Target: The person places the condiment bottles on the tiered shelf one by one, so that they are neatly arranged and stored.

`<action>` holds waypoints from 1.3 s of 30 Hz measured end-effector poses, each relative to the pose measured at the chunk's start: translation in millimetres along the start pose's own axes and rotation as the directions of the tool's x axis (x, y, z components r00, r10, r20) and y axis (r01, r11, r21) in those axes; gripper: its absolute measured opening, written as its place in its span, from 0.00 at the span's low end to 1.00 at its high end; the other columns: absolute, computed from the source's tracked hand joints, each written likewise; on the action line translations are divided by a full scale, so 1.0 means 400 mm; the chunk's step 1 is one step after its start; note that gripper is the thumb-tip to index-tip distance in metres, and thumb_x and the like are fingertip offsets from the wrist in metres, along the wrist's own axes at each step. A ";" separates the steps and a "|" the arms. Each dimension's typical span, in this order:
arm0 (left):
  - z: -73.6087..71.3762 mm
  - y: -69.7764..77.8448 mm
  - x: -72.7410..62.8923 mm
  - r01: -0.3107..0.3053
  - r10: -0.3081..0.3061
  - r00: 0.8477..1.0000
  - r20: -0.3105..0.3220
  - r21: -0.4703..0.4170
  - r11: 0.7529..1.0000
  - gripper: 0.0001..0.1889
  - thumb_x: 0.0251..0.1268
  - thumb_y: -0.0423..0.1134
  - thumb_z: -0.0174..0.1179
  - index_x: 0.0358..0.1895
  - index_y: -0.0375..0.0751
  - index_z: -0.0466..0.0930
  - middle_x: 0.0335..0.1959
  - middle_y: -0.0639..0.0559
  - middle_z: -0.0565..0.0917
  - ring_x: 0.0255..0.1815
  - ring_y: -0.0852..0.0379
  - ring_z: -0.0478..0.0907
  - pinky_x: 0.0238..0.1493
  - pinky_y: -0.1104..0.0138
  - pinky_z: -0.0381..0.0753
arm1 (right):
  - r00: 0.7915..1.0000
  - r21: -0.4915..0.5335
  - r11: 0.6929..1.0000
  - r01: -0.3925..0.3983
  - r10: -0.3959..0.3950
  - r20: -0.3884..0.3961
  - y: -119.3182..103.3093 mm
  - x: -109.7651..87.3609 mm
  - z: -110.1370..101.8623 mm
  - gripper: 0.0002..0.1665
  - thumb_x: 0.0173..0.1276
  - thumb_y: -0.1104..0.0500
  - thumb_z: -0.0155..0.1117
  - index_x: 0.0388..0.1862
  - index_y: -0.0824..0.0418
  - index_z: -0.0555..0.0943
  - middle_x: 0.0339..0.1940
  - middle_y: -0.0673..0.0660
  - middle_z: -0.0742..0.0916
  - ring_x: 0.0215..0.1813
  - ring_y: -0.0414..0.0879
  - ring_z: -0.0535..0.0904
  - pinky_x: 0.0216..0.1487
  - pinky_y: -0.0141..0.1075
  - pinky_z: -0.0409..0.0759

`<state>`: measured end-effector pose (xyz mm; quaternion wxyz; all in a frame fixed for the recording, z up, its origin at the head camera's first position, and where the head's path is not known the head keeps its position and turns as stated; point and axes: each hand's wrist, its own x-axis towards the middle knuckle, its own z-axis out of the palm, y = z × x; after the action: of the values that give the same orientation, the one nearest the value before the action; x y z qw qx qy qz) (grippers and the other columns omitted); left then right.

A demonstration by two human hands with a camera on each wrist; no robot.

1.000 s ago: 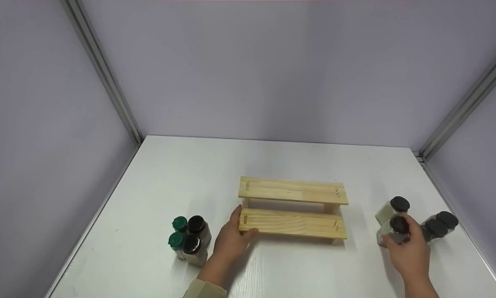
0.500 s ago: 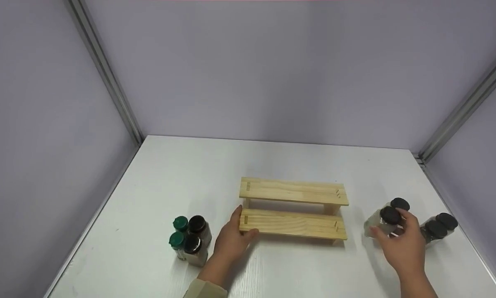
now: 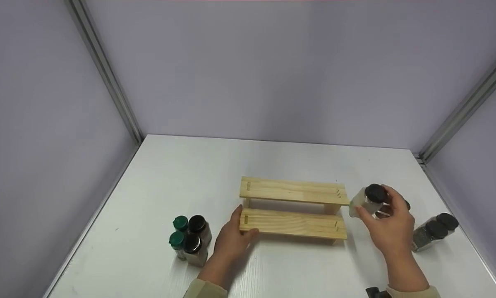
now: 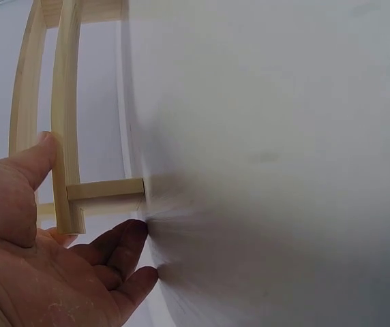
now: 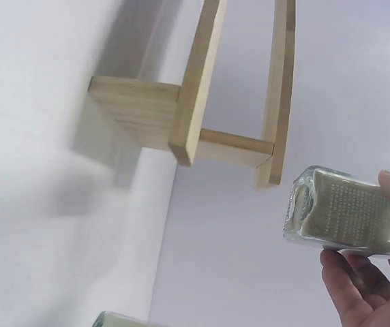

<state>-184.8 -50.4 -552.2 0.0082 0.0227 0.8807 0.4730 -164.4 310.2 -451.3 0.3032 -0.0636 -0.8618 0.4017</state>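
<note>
A two-step wooden spice rack point(image 3: 291, 221) stands mid-table in the head view. My left hand point(image 3: 230, 244) holds the left end of its lower step, thumb at the front edge. In the left wrist view the thumb point(image 4: 37, 160) presses the board, with the other fingers beyond its end. Raised off the table, a square glass spice jar point(image 3: 360, 203) with a black lid tilts beside the rack's right end. My right hand point(image 3: 390, 231) grips it between thumb and fingers. Pale green contents and printed text show on this jar in the right wrist view point(image 5: 355, 214).
Two black-lidded jars point(image 3: 425, 239) stand close together at the right. Another black lid point(image 3: 408, 205) is mostly hidden behind my right hand. At the left, green-capped shakers point(image 3: 176, 240) stand against black-lidded jars point(image 3: 196, 252). A dark object point(image 3: 374, 292) shows by the right sleeve.
My right hand has lifted the spice jar from the right-hand group and carried it up and left towards the rack. The left hand stays on the rack.
</note>
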 end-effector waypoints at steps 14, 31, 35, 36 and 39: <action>0.005 -0.016 0.008 -0.028 0.028 1.000 -0.008 0.008 1.000 0.47 0.68 0.47 0.74 0.83 0.35 0.57 0.66 0.28 0.80 0.65 0.30 0.79 0.62 0.39 0.77 | 0.985 0.134 0.983 0.128 -0.142 0.097 -0.113 0.018 0.162 0.44 0.53 0.66 0.87 0.69 0.63 0.78 0.51 0.61 0.89 0.41 0.50 0.84 0.44 0.30 0.83; -0.001 -0.002 0.001 0.020 -0.020 1.000 -0.001 -0.006 1.000 0.47 0.69 0.48 0.73 0.84 0.38 0.57 0.71 0.31 0.77 0.70 0.33 0.76 0.67 0.40 0.75 | 0.952 0.190 0.978 0.083 -0.135 0.276 -0.229 0.026 0.316 0.42 0.58 0.59 0.86 0.70 0.55 0.76 0.52 0.58 0.88 0.46 0.52 0.88 0.43 0.49 0.87; -0.001 -0.004 0.002 0.034 -0.034 0.999 -0.001 -0.007 0.999 0.47 0.69 0.47 0.73 0.84 0.39 0.57 0.71 0.32 0.77 0.71 0.34 0.75 0.68 0.41 0.74 | 0.945 0.207 0.974 0.087 -0.147 0.293 -0.259 0.028 0.351 0.42 0.57 0.60 0.87 0.69 0.55 0.77 0.53 0.58 0.88 0.46 0.52 0.88 0.43 0.50 0.88; 0.001 -0.005 0.002 0.034 -0.034 0.999 -0.001 -0.006 0.999 0.47 0.69 0.47 0.73 0.84 0.39 0.57 0.71 0.32 0.77 0.71 0.34 0.75 0.68 0.41 0.74 | 0.944 0.209 0.974 0.092 -0.152 0.294 -0.266 0.027 0.359 0.42 0.57 0.60 0.87 0.69 0.55 0.77 0.52 0.58 0.88 0.46 0.52 0.88 0.43 0.50 0.88; 0.004 -0.007 0.004 0.045 -0.045 0.999 -0.001 -0.004 0.999 0.47 0.69 0.48 0.72 0.84 0.41 0.57 0.72 0.33 0.77 0.71 0.35 0.76 0.68 0.41 0.74 | 0.939 0.210 0.972 0.106 -0.168 0.302 -0.284 0.027 0.384 0.41 0.56 0.59 0.87 0.67 0.55 0.78 0.52 0.58 0.89 0.45 0.52 0.89 0.44 0.50 0.88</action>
<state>-186.3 -50.6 -555.3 0.0183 0.0028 0.8800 0.4746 -246.0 137.6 -438.9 0.1927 0.0915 -0.8593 0.4650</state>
